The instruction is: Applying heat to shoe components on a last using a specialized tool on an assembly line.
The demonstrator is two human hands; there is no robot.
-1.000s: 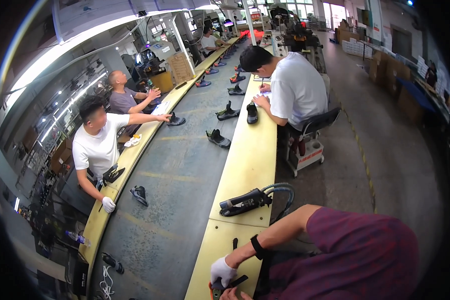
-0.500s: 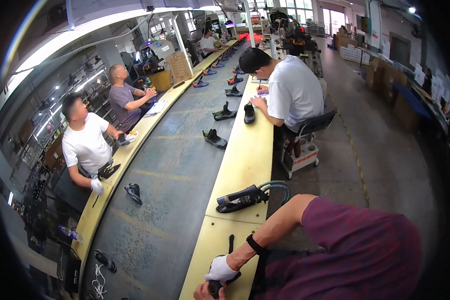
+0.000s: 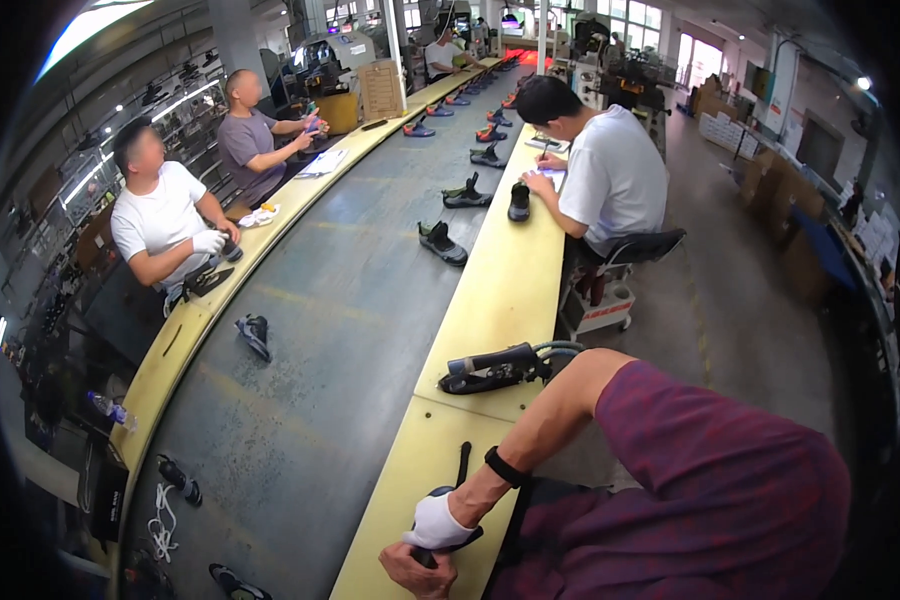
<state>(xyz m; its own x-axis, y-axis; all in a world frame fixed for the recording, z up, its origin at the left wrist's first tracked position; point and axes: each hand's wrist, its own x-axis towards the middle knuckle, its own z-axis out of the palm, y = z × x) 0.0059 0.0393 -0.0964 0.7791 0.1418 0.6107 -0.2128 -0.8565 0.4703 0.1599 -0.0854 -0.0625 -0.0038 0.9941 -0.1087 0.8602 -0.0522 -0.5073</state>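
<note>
At the bottom of the yellow bench (image 3: pixel 380 510), both my hands are on a dark shoe (image 3: pixel 425 558) that they mostly cover. My right hand (image 3: pixel 440 522), in a white glove, closes over its upper side; a black band circles that wrist. Bare, my left hand (image 3: pixel 417 574) grips the shoe from below, fingers curled around it. Just beyond the glove lies a thin black stick-like tool (image 3: pixel 464 464). Farther up the bench rests a black hand tool (image 3: pixel 490 368) with hoses attached.
A grey conveyor (image 3: pixel 300 400) carrying several dark shoes (image 3: pixel 442 243) runs along the bench's left side. White laces (image 3: pixel 163 522) lie beside one shoe. A seated person (image 3: pixel 610 170) writes on the same bench. Two people (image 3: pixel 170 210) work across the belt.
The view has shifted, with things standing higher in it. My hands stay on the shoe. Across the belt, a person's gloved hand has moved from the bench edge to a dark shoe.
</note>
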